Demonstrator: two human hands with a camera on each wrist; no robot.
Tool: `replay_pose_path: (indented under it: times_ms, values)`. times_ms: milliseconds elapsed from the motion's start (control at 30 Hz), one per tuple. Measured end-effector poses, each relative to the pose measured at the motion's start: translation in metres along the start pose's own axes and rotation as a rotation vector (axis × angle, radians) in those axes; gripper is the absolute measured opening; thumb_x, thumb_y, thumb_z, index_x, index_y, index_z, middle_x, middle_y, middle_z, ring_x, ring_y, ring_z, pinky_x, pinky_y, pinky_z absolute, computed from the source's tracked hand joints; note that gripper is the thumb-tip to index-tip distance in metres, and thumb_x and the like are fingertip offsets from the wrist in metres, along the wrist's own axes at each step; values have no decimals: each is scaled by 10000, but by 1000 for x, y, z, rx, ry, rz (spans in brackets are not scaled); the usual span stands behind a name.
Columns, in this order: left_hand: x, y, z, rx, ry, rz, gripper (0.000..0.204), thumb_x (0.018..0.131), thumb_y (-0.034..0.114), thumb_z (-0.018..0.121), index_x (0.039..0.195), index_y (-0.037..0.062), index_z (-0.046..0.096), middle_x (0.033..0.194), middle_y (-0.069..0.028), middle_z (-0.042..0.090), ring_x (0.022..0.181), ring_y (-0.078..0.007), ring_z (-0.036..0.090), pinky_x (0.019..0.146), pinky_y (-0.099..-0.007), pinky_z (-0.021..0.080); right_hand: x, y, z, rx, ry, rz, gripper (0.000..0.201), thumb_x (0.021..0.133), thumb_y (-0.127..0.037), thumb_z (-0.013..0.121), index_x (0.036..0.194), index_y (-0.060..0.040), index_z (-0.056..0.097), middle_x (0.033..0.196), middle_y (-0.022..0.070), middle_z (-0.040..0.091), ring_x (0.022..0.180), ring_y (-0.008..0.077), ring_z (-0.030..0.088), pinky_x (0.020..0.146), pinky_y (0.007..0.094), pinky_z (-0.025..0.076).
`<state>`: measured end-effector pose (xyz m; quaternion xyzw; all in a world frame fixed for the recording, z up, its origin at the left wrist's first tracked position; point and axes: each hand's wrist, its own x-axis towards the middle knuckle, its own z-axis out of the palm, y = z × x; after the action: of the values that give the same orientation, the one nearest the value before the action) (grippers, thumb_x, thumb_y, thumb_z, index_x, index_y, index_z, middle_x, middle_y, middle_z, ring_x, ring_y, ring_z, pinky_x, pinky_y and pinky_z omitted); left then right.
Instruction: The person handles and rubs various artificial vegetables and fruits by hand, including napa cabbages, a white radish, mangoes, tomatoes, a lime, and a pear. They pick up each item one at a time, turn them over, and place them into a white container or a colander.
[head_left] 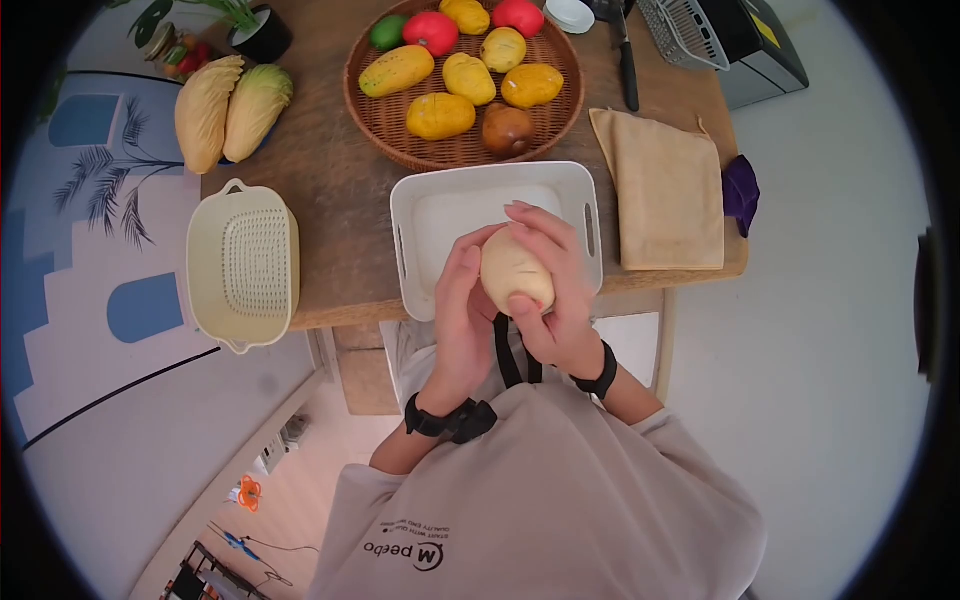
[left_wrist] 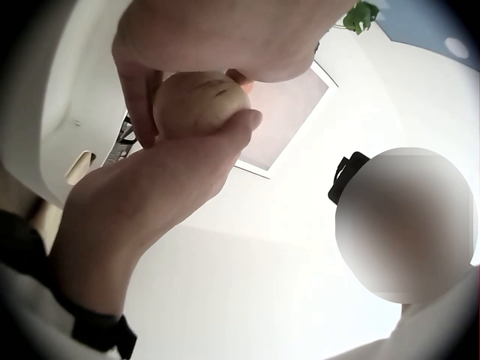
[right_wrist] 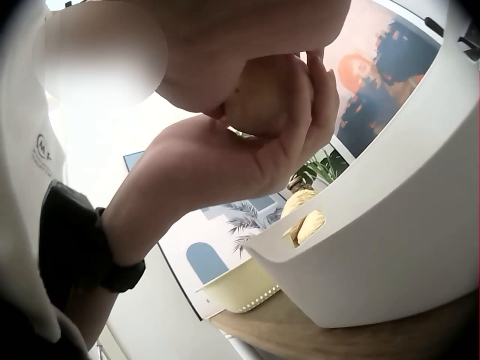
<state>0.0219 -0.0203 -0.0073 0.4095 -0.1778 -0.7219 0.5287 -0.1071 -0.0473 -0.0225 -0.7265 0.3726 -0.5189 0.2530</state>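
The left hand (head_left: 462,318) cups a pale round item (head_left: 512,268) from one side; the right hand (head_left: 565,305) grips it from the other, thumb on its near end. Below and just beyond both hands sits a white tub (head_left: 428,225) on the table (head_left: 325,245). Left of the left hand stands a cream basket (head_left: 255,262); right of the right hand lies a folded cloth (head_left: 672,200). Farther ahead, a wicker tray (head_left: 383,118) holds fruit (head_left: 470,78).

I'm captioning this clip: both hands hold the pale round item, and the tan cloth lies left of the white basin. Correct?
Not quite: the head view shows the tan cloth right of the white basin. The left hand and right hand do hold the pale round item.
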Motion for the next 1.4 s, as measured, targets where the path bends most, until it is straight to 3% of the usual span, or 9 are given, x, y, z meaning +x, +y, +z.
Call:
replay_pose_path:
  times_ms: [167, 367, 467, 667, 767, 933, 1100, 1300, 1400]
  values:
    - [3, -27, -9, -225, -148, 131, 501, 1136, 355, 303, 1437, 52, 565, 1430, -119, 639, 1366, -239, 581, 1180, -410, 451, -10, -3, 2, -220, -211, -310, 315, 1044, -243, 617, 1121, 12, 784, 1231, 231, 721, 1226, 452, 674, 1071, 570, 542]
    - [0, -34, -3, -218, 183, -15, 517, 1151, 414, 341, 1442, 53, 571, 1390, -67, 632, 1338, -189, 586, 1152, -377, 448, 6, -2, -4, -49, -36, -88, 243, 879, -124, 710, 1076, 8, 764, 1181, 190, 736, 1092, 425, 720, 990, 517, 587]
    - [7, -28, -12, -132, -264, 258, 490, 1150, 412, 348, 1415, 76, 587, 1350, -53, 648, 1305, -182, 604, 1123, -358, 466, -1, -5, -2, -162, -193, -396, 239, 944, -116, 671, 1111, 37, 745, 1171, 208, 736, 1091, 442, 716, 975, 509, 591]
    - [-3, -22, -4, -194, 102, 10, 419, 1137, 394, 338, 1313, 118, 599, 1254, -33, 665, 1227, -143, 633, 1062, -333, 496, 10, 2, -11, -38, -79, -26, 245, 870, -109, 734, 1084, 9, 757, 1170, 179, 747, 1079, 381, 727, 934, 467, 606]
    - [6, -42, -34, -435, -307, 140, 386, 1162, 317, 362, 1353, 81, 600, 1290, -33, 649, 1254, -149, 612, 1063, -323, 493, 4, -7, -4, -105, -128, -275, 207, 859, -104, 736, 1037, -2, 763, 1174, 171, 749, 1037, 365, 733, 881, 437, 615]
    - [-6, -24, 12, -266, 167, -41, 375, 1157, 361, 372, 1238, 99, 627, 1192, -39, 688, 1137, -138, 640, 1054, -323, 498, 10, -3, -11, -120, -34, -144, 145, 871, -84, 736, 984, -2, 776, 1097, 168, 763, 1003, 367, 746, 875, 441, 629]
    - [6, -23, -6, -95, -27, 53, 412, 1161, 333, 318, 1192, 62, 627, 1124, -81, 710, 1071, -169, 656, 1038, -331, 517, -2, -16, -9, -132, -175, -449, 154, 808, -76, 789, 952, -24, 796, 1072, 137, 774, 985, 324, 756, 880, 438, 628]
    - [6, -34, -11, 90, -13, 182, 366, 1153, 289, 353, 1178, 39, 618, 1140, -94, 701, 1082, -195, 663, 1027, -320, 523, 3, -8, -5, -10, -83, -41, 190, 778, -52, 791, 967, -36, 803, 1073, 133, 773, 1019, 325, 755, 949, 455, 621]
    - [10, -22, -18, 146, -287, 261, 322, 1160, 264, 394, 1258, 34, 598, 1186, -86, 673, 1138, -198, 642, 1046, -324, 510, -4, -22, -5, -109, -213, -309, 215, 827, -77, 772, 1027, 0, 788, 1104, 157, 761, 1013, 364, 751, 951, 480, 610]
